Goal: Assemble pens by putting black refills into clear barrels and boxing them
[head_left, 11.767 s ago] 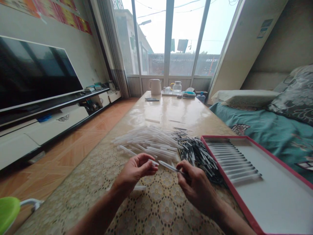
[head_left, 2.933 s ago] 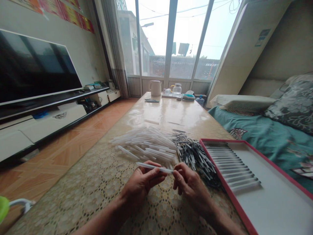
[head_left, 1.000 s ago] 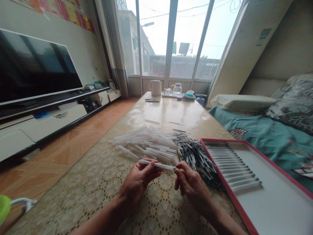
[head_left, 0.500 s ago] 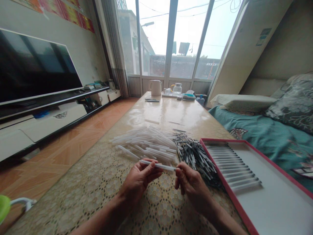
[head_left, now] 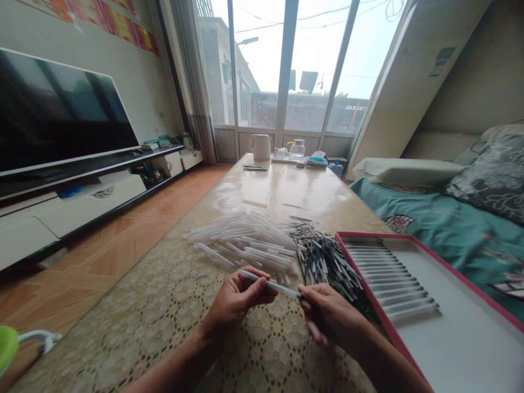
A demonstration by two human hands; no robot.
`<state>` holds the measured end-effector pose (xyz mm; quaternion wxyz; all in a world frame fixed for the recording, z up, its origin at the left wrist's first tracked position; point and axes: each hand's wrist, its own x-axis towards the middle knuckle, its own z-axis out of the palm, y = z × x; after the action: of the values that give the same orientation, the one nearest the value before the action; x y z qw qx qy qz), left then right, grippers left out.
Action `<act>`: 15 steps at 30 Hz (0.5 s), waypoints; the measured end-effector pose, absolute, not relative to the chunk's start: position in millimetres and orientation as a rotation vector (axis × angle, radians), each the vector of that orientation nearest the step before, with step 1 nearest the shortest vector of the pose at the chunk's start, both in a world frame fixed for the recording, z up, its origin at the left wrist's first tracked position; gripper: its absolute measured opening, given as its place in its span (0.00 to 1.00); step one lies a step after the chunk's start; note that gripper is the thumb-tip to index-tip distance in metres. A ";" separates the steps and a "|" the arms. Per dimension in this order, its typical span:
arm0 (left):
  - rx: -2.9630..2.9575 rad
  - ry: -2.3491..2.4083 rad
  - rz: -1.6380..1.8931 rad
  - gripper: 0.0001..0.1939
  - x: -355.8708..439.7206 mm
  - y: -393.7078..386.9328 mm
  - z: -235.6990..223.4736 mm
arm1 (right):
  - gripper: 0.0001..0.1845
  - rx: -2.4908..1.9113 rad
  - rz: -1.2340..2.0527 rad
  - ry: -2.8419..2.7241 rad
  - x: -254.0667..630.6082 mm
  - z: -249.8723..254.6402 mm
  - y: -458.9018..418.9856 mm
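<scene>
A slim pen (head_left: 284, 289) with a translucent white barrel spans my two hands, sloping down to the right. My left hand (head_left: 237, 300) is closed around the barrel, thumb on top. At the pen's dark right end, my right hand (head_left: 329, 314) pinches with thumb and forefinger; the other fingers hang below, slightly blurred. Just beyond lies a loose pile of translucent white pen barrels (head_left: 262, 254). Beside it on the right is a heap of thin dark pen refills (head_left: 327, 262). White pens with dark ends (head_left: 393, 281) lie in a row inside a shallow red-rimmed box (head_left: 395, 330).
The patterned tabletop (head_left: 164, 311) stretches away toward the window. At its far end are a cream kettle (head_left: 261, 147), a glass pitcher (head_left: 297, 149) and a tissue pack (head_left: 316, 160). A teal-covered couch (head_left: 442, 218) runs along the right.
The pen has tilted, its right end lower and nearer to me. My right hand has shifted slightly down and right; my left hand has moved a little right.
</scene>
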<state>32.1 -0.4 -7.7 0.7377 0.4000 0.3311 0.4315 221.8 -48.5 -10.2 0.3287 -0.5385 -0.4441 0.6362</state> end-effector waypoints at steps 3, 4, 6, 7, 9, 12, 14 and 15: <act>0.867 0.740 0.941 0.12 32.2 -0.7 -6.8 | 0.27 -1.589 1.108 -1.383 220.4 -8.7 -50.8; 0.866 0.749 0.936 0.13 32.0 -0.8 -6.2 | 0.25 -1.613 0.837 -1.480 218.8 -6.6 -52.4; 0.881 0.764 0.922 0.13 31.4 -1.0 -5.0 | 0.21 -1.581 0.440 -1.655 214.9 -1.4 -55.8; 0.902 0.764 0.914 0.13 31.1 -1.1 -4.7 | 0.19 -1.558 0.357 -1.727 213.1 1.1 -57.3; 0.963 0.745 0.901 0.12 30.5 -1.2 -4.9 | 0.17 -1.524 0.349 -1.836 210.4 4.1 -59.3; 1.042 0.716 0.893 0.11 30.5 -1.3 -6.4 | 0.16 -1.499 0.409 -1.944 209.2 3.3 -59.6; 1.062 0.725 0.894 0.11 31.2 -1.5 -6.6 | 0.15 -1.478 0.433 -1.984 209.4 1.0 -58.8; 1.070 0.733 0.894 0.11 31.8 -1.8 -6.1 | 0.14 -1.467 0.437 -1.994 209.6 -0.2 -58.3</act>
<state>31.8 -1.8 -6.1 0.7056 0.4813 0.3297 0.4021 209.6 -58.3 -0.2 0.3087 -0.5551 -0.7544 0.1655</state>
